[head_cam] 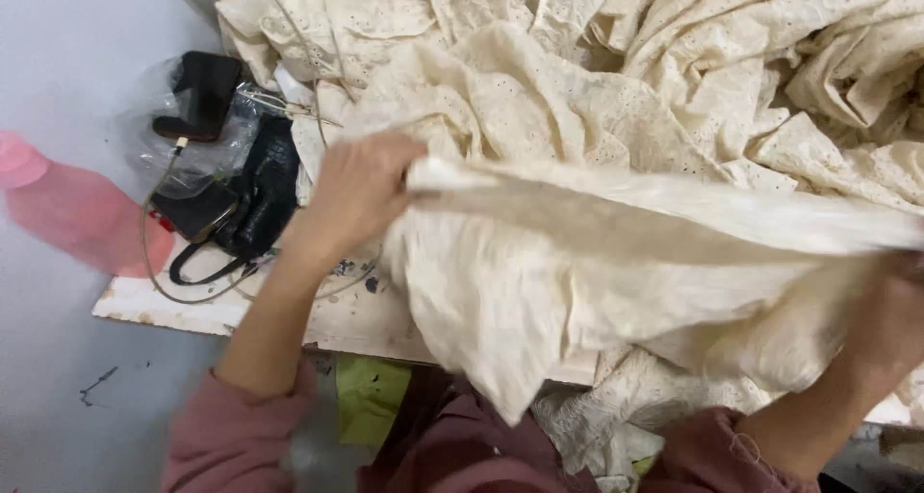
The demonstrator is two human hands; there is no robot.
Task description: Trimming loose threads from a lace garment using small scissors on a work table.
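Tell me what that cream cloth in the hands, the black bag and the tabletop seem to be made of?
The cream cloth looks like thin woven cotton, matte and softly creased; the pile behind shows punched eyelet holes. The black bag appears to be leather or imitation, with a textured sheen. The white tabletop seems to be painted board, chipped and stained at its edge.

left hand raised, grip closed | right hand blurred, grip closed | forearms apart

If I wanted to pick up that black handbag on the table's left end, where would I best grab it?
Probably by its thin looped strap, coming from the table's near left edge. The black handbag lies flat, its far side under clear plastic wrap and its right side against the cream cloth, while the strap trails out free toward that edge.
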